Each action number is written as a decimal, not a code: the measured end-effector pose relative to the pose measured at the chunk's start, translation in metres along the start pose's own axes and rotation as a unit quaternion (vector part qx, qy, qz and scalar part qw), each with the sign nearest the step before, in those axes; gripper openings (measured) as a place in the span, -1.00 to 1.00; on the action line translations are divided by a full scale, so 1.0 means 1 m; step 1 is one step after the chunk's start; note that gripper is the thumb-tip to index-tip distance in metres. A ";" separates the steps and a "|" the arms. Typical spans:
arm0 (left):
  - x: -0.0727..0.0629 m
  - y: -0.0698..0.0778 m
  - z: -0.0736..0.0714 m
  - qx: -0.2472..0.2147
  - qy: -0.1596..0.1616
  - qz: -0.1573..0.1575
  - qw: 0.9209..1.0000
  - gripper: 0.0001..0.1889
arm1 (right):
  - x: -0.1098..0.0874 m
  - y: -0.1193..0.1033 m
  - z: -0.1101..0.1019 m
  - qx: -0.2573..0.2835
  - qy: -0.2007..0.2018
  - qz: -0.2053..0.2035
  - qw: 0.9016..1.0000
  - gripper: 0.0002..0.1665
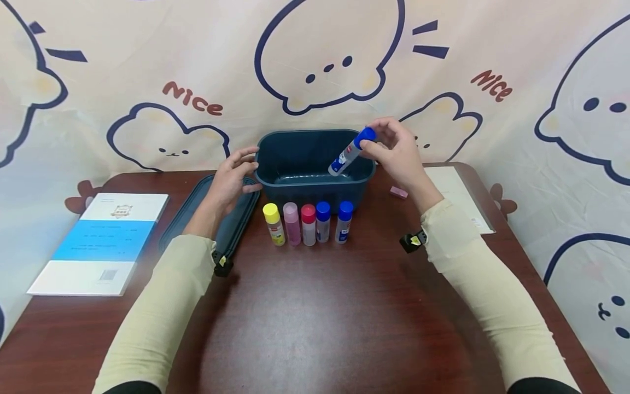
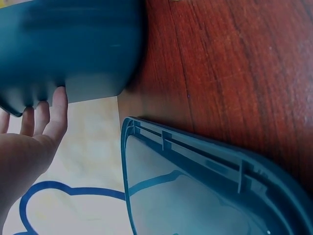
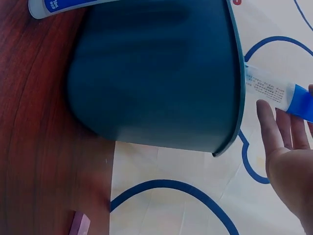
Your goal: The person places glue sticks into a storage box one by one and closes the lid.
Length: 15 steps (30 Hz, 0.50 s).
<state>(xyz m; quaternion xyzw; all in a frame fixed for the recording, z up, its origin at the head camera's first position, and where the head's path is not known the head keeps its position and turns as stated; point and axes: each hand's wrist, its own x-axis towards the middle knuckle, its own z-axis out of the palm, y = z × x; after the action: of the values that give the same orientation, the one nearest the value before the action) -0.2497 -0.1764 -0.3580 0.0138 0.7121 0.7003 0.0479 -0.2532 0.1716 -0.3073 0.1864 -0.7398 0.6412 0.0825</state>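
Observation:
My right hand pinches a blue-capped glue stick by its cap, tilted over the right part of a dark teal bin. In the right wrist view the lower end of this glue stick passes behind the bin's rim. My left hand touches the bin's left end with its fingertips, the fingers fairly straight. Along the bin's front stand several upright glue sticks: a yellow-capped one, a pink one, a red-capped one and two blue-capped ones.
A teal lid lies on the table left of the bin, under my left forearm. Farther left is a white and blue book. Right of the bin are a small pink block and a white pad. A printed curtain hangs behind.

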 end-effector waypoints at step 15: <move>0.000 0.001 0.001 0.000 -0.001 0.001 1.000 -0.55 | 0.023 0.005 0.017 -0.074 -0.030 0.042 0.996 -0.49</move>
<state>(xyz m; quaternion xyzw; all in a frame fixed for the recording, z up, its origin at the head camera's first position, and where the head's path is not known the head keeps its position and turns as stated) -0.2498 -0.1756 -0.3574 0.0152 0.7119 0.7005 0.0478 -0.2743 0.1521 -0.3068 0.1677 -0.7945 0.5819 0.0463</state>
